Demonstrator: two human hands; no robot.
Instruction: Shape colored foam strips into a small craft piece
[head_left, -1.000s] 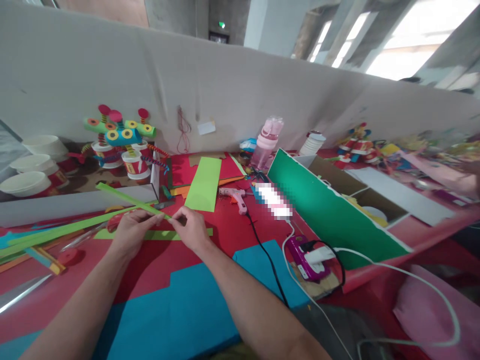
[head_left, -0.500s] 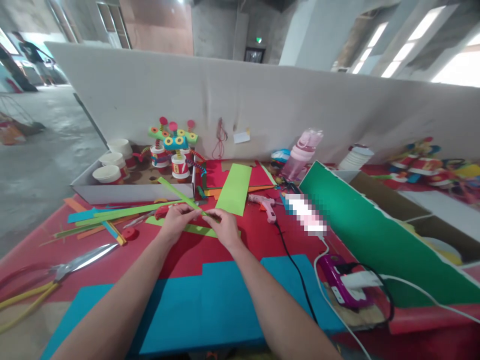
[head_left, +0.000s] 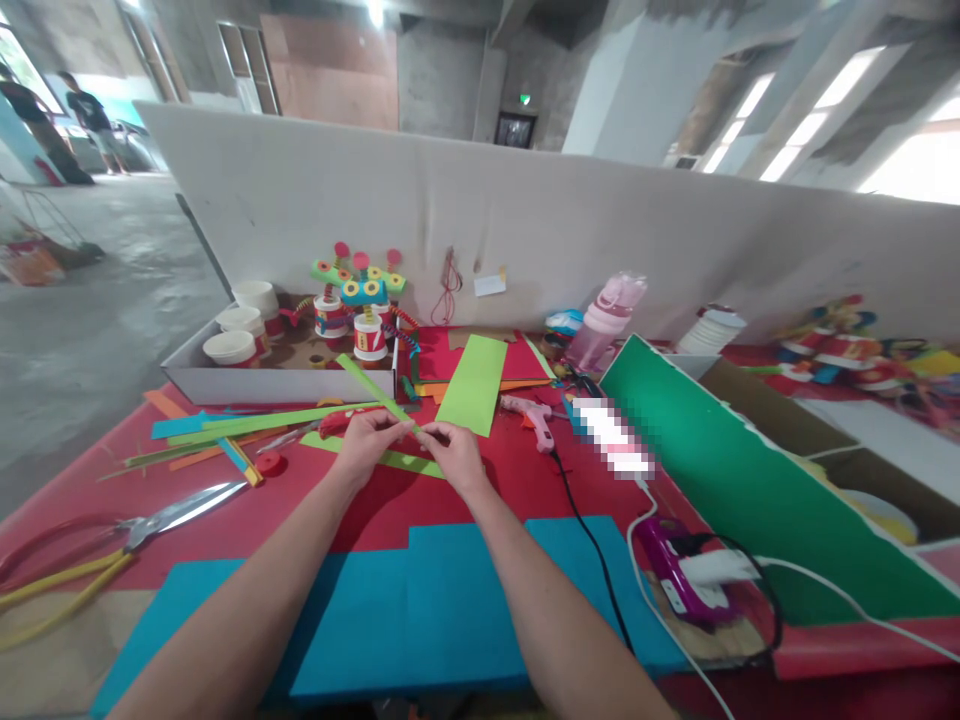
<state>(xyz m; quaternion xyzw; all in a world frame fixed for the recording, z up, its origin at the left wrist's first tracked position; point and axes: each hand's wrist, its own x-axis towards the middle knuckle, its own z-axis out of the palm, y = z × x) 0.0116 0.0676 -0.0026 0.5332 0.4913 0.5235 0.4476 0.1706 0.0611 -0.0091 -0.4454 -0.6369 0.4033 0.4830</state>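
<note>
A narrow light-green paper strip [head_left: 373,387] is pinched between the fingertips of both hands over the red tabletop. My left hand [head_left: 369,445] closes on it from the left, and its far end slants up toward the white box. Just to the right, my right hand [head_left: 454,452] pinches the near end, which the fingers partly hide. Beneath the hands lies another green strip [head_left: 409,462], partly covered. Red-handled scissors [head_left: 330,424] rest beside my left hand. Beyond my right hand is a wider green paper sheet [head_left: 474,385].
Large yellow-handled shears [head_left: 180,510] lie at left, near loose paper strips [head_left: 202,430]. A white box [head_left: 281,385] holds cups and paper-cup figures. A pink glue gun [head_left: 534,418], purple power strip [head_left: 686,575], cables and a green board [head_left: 720,470] stand at right. Blue sheets [head_left: 450,590] line the front.
The camera view has shifted slightly, so the scene sits a little lower and to the right. Both hands still pinch the green strip, with the fingers slightly adjusted.
</note>
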